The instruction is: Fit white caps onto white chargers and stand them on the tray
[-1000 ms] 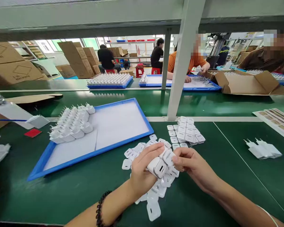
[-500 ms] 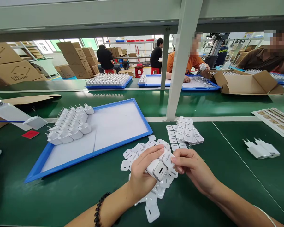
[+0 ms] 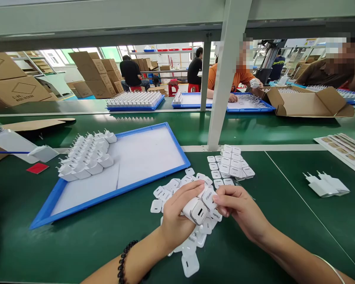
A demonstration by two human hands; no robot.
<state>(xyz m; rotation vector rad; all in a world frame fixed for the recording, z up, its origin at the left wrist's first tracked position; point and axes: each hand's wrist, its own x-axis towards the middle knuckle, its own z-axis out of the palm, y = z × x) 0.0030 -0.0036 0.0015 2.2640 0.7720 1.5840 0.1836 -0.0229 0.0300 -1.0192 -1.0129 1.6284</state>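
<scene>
My left hand (image 3: 176,215) is wrapped around a white charger body (image 3: 196,210), its port face turned toward me. My right hand (image 3: 241,209) pinches at the charger's upper right corner, fingers closed against it, over a small white label piece. Under both hands lies a loose heap of flat white charger covers (image 3: 192,244) on the green table. A neater stack of the same white covers (image 3: 233,166) sits just beyond my right hand. A blue-rimmed white tray (image 3: 154,156) to the left holds rows of finished white chargers (image 3: 87,156).
Two white chargers (image 3: 327,185) lie at the right. A white post (image 3: 223,90) rises behind the stack. Sheets of labels (image 3: 343,150) sit at the far right edge. Across the belt, people work at blue trays and a cardboard box (image 3: 307,102). A red pad (image 3: 37,168) lies far left.
Almost nothing moves: my hands stay together on the charger, with the right fingers shifting slightly against its corner. The view drifts a little.
</scene>
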